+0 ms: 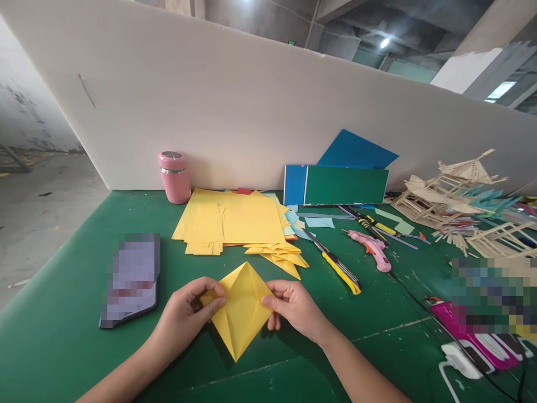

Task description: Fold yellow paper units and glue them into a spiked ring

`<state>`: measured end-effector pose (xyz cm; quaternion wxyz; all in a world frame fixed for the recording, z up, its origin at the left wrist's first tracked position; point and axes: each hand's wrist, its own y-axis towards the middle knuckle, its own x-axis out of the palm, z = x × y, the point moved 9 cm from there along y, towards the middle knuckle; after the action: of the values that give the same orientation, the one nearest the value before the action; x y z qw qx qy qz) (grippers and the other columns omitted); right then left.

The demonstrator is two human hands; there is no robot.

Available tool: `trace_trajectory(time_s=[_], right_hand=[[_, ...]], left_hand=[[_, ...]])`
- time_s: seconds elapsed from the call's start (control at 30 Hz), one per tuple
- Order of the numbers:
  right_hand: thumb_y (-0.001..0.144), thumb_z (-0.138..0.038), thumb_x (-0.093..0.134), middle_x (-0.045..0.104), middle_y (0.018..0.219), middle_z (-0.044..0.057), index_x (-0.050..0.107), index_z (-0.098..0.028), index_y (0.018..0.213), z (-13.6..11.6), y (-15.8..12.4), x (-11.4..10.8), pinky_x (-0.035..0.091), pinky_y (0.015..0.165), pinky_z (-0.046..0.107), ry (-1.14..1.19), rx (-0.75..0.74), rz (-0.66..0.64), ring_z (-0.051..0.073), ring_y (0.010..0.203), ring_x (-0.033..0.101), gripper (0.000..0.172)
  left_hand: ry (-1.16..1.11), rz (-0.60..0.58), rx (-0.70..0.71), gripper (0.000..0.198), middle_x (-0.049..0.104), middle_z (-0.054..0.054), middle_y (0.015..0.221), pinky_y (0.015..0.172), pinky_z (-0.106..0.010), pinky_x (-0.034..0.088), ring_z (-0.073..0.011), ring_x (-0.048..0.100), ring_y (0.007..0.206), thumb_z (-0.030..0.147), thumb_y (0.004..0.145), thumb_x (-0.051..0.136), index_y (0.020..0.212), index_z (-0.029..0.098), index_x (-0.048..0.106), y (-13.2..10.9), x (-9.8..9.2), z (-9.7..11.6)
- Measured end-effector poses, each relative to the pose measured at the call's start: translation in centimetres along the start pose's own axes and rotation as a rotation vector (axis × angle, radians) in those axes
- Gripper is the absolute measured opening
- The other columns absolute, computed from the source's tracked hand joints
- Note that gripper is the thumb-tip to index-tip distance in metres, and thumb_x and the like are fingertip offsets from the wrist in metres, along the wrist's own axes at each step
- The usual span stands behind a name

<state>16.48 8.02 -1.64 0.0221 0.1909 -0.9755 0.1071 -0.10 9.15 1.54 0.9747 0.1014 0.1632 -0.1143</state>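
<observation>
Between my two hands is a creased sheet of yellow paper (242,313), turned as a diamond with fold lines running toward its top and bottom points. My left hand (197,305) pinches its left corner between thumb and fingers. At the opposite corner, my right hand (291,307) grips the paper with the thumb on top and the fingers behind. Just beyond lie several folded yellow paper pieces (281,257), beside a stack of flat yellow sheets (251,218).
A pink bottle (176,182) stands by the white board (235,112). Left is a phone (132,280). To the right lie a yellow utility knife (335,263), a pink glue gun (371,249) with its cord, a magenta power strip (495,347) and wooden stick models (444,193).
</observation>
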Motion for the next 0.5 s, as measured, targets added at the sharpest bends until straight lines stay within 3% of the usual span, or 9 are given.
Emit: trace_trajectory(time_s=[0.13, 0.23, 0.3, 0.37, 0.5], right_hand=[[0.079, -0.048, 0.064, 0.068, 0.066, 0.002, 0.072, -0.017, 0.095, -1.3, -0.5, -0.5, 0.048, 0.044, 0.022, -0.145, -0.161, 0.089, 0.011, 0.046, 0.06, 0.037], [0.089, -0.026, 0.055, 0.075, 0.083, 0.005, 0.073, -0.021, 0.093, -5.0, -2.3, -0.6, 0.055, 0.059, 0.027, -0.396, -0.573, 0.196, 0.015, 0.064, 0.069, 0.019], [0.09, -0.013, 0.048, 0.075, 0.093, 0.004, 0.072, -0.024, 0.095, -7.1, -4.1, 0.3, 0.056, 0.07, 0.029, -0.589, -0.852, 0.205, 0.015, 0.079, 0.071, 0.027], [0.09, -0.008, 0.044, 0.074, 0.099, 0.003, 0.07, -0.026, 0.098, -8.0, -5.3, 1.2, 0.056, 0.076, 0.03, -0.741, -1.006, 0.184, 0.015, 0.088, 0.07, 0.033], [0.09, -0.007, 0.042, 0.073, 0.104, 0.004, 0.069, -0.023, 0.097, -7.8, -5.2, 2.0, 0.054, 0.083, 0.03, -0.936, -1.033, 0.098, 0.014, 0.093, 0.067, 0.032]], left_hand=[[0.048, 0.134, 0.087, 0.014, 0.057, 0.003, 0.072, 0.054, -0.023, 0.054, -0.0135, 0.061, 0.064, 0.03, 0.079, 0.058, 0.084, 0.023, 0.048, -0.3, -1.3, 1.2], [0.244, 0.178, 0.342, 0.012, 0.058, 0.002, 0.076, 0.061, -0.024, 0.053, -0.0133, 0.061, 0.067, 0.015, 0.081, 0.051, 0.089, 0.024, 0.05, -1.3, -1.8, 3.9], [0.374, 0.136, 0.52, 0.022, 0.059, 0.0, 0.08, 0.064, -0.025, 0.051, -0.0144, 0.06, 0.072, 0.006, 0.083, 0.044, 0.093, 0.025, 0.051, -2.4, -1.4, 5.3], [0.47, 0.045, 0.652, 0.03, 0.059, -0.001, 0.082, 0.069, -0.028, 0.049, -0.0157, 0.058, 0.075, 0.002, 0.085, 0.039, 0.097, 0.026, 0.052, -3.3, -0.4, 6.1], [0.638, -0.17, 0.748, 0.029, 0.059, -0.002, 0.08, 0.071, -0.03, 0.046, -0.0168, 0.054, 0.073, 0.004, 0.09, 0.035, 0.093, 0.025, 0.054, -3.8, 1.9, 5.8]])
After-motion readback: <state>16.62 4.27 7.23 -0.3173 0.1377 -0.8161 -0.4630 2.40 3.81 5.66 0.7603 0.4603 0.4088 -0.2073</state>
